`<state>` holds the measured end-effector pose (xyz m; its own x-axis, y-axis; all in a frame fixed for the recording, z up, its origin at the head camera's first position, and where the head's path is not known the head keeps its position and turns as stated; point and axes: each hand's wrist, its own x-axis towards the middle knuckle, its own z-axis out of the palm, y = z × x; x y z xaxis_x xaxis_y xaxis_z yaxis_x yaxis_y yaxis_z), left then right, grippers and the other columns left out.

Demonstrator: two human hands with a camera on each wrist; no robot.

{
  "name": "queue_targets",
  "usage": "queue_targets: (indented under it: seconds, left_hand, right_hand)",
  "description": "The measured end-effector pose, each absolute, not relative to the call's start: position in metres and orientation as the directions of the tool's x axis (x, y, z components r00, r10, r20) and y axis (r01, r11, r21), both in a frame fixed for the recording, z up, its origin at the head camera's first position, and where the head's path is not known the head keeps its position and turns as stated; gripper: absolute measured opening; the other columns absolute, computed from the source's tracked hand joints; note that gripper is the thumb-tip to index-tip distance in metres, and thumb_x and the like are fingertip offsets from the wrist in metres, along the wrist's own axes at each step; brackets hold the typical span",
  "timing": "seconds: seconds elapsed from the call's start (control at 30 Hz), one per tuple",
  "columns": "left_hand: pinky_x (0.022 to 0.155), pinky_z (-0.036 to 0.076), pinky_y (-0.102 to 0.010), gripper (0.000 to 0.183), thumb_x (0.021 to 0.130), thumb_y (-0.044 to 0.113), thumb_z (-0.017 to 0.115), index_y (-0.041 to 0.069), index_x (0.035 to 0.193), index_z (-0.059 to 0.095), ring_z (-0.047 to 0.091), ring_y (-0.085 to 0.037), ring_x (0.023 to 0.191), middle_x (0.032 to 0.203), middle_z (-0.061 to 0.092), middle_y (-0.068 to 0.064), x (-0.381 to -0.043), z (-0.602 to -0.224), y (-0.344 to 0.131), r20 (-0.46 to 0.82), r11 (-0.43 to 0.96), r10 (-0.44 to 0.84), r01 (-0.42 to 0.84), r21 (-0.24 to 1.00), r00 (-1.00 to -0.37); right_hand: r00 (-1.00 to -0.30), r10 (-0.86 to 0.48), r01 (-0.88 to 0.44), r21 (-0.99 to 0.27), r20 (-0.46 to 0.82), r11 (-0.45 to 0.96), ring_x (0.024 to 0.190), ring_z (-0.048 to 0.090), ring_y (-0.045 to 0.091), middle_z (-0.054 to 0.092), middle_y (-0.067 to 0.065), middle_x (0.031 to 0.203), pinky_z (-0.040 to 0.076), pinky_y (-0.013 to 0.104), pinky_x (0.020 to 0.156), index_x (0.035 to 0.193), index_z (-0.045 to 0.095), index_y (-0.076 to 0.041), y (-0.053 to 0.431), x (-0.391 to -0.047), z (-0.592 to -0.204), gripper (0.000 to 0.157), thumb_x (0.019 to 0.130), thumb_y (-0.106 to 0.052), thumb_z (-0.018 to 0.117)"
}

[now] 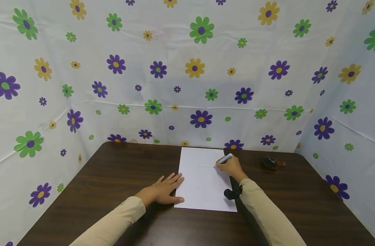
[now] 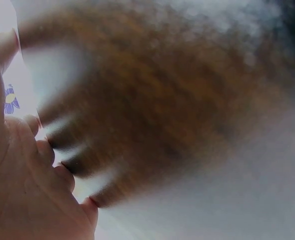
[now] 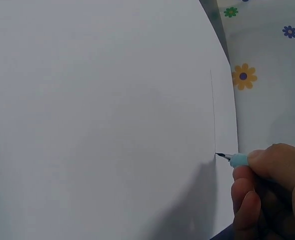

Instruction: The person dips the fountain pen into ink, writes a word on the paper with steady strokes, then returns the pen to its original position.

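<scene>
A white sheet of paper lies on the dark wooden table. My right hand pinches a light blue fountain pen over the sheet's upper right part. In the right wrist view, the pen's dark nib touches the paper at one end of a thin straight line. With fingers spread, my left hand rests at the sheet's left edge, fingertips and thumb tip on the paper and the palm over the table. The left wrist view shows the left palm and a blurred dark reflection.
A small dark, glossy, rounded object with a reddish-brown end lies on the table to the right of the paper. A black wrist strap is on the right wrist. Flower-patterned white cloth hangs behind the table and at both sides.
</scene>
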<state>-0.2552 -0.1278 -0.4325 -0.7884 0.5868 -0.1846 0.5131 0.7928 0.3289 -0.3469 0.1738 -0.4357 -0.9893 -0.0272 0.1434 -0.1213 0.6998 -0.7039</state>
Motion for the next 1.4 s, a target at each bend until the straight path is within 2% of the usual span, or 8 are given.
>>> queue_targets:
  seconds: [0.53, 0.8, 1.0, 1.2, 1.4]
  left_hand:
    - [0.113, 0.009, -0.061, 0.082, 0.091, 0.058, 0.053, 0.014, 0.154, 0.022, 0.011, -0.031, 0.147, 0.161, 0.014, -0.004, -0.256, -0.432, -0.13, -0.186, 0.788, 0.592, 0.516, 0.336, -0.784]
    - [0.113, 0.009, -0.061, 0.082, 0.091, 0.058, 0.053, 0.014, 0.154, 0.022, 0.01, -0.031, 0.147, 0.161, 0.013, -0.005, -0.256, -0.433, -0.128, -0.191, 0.785, 0.597, 0.519, 0.338, -0.779]
    - [0.113, 0.008, -0.061, 0.082, 0.091, 0.056, 0.054, 0.014, 0.153, 0.023, 0.011, -0.032, 0.147, 0.161, 0.014, -0.005, -0.254, -0.432, -0.131, -0.19, 0.789, 0.592, 0.516, 0.334, -0.783]
    - [0.113, 0.006, -0.062, 0.084, 0.091, 0.06, 0.05, 0.013, 0.154, 0.02, 0.008, -0.033, 0.147, 0.161, 0.012, -0.006, -0.255, -0.433, -0.131, -0.189, 0.778, 0.608, 0.531, 0.336, -0.771]
    - [0.114, 0.004, -0.059, 0.085, 0.09, 0.062, 0.05, 0.017, 0.154, 0.019, 0.007, -0.028, 0.148, 0.162, 0.01, -0.002, -0.259, -0.441, -0.13, -0.187, 0.79, 0.591, 0.516, 0.331, -0.785]
  right_hand:
    - [-0.991, -0.002, -0.099, -0.708, 0.136, 0.7, 0.054, 0.052, 0.013, 0.066, 0.001, 0.061, 0.041, 0.024, 0.05, 0.083, 0.076, -0.005, 0.173, -0.347, -0.435, 0.01, 0.076, -0.011, 0.072]
    - [-0.972, 0.028, -0.164, -0.766, 0.231, 0.622, 0.058, 0.063, 0.012, 0.07, 0.006, 0.07, 0.047, 0.024, 0.054, 0.087, 0.075, -0.004, 0.168, -0.35, -0.431, 0.012, 0.08, -0.013, 0.076]
    - [-0.972, 0.074, -0.148, -0.822, 0.224, 0.55, 0.062, 0.068, 0.013, 0.073, 0.01, 0.079, 0.054, 0.024, 0.058, 0.09, 0.075, -0.004, 0.154, -0.356, -0.433, 0.016, 0.079, -0.015, 0.077]
    - [-0.967, 0.157, -0.079, -0.824, 0.199, 0.562, 0.06, 0.068, 0.013, 0.073, 0.008, 0.073, 0.05, 0.023, 0.055, 0.089, 0.075, -0.005, 0.144, -0.359, -0.437, 0.017, 0.078, -0.018, 0.078]
    - [-0.961, 0.17, -0.068, -0.788, 0.216, 0.612, 0.06, 0.066, 0.013, 0.072, 0.005, 0.069, 0.047, 0.024, 0.057, 0.087, 0.076, -0.006, 0.137, -0.359, -0.442, 0.016, 0.078, -0.019, 0.078]
